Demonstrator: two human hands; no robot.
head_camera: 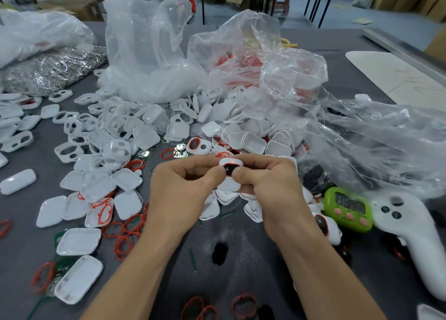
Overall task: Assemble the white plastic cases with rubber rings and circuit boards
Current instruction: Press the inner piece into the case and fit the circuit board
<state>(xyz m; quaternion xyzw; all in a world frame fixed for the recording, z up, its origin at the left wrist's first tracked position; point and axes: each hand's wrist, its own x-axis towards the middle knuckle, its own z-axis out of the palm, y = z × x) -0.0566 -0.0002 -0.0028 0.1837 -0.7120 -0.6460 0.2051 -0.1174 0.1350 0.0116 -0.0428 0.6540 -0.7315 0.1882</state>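
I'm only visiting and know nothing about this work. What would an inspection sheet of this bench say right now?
Surface: grey table, strewn with parts.
Job's things: loose cases, red rings, green board.
Clutter: plastic bags, green timer, white controller, heap of metal clips.
Grips: left hand and right hand both pinch the held case.
Cables: nothing seen.
Surroundings: cardboard boxes beyond the table.
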